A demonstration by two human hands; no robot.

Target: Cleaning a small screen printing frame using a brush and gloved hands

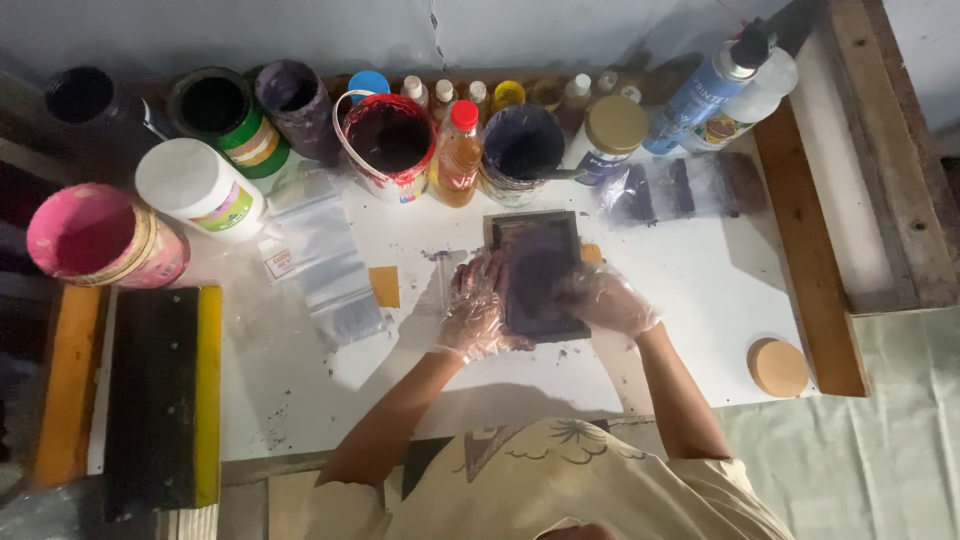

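While the small dark-framed screen [537,272] lies flat on the white table [700,290], both gloved hands grip it — the left hand [474,310] on its left edge, the right hand [606,300] on its right edge. Open ink tubs — one red-rimmed [388,140], one dark purple [522,145] — stand just behind the frame.

both hands, left hand [474,310] and right hand [604,300], wear thin clear plastic gloves, crinkled and faintly shiny, on a small dark frame [538,275] with a matt, ink-stained screen. the table [690,270] is smooth white board smeared with purple, edged by a rough wooden plank [810,250]. beside them lie glossy clear plastic bags [320,255] and a matt cork-like lid [778,366].
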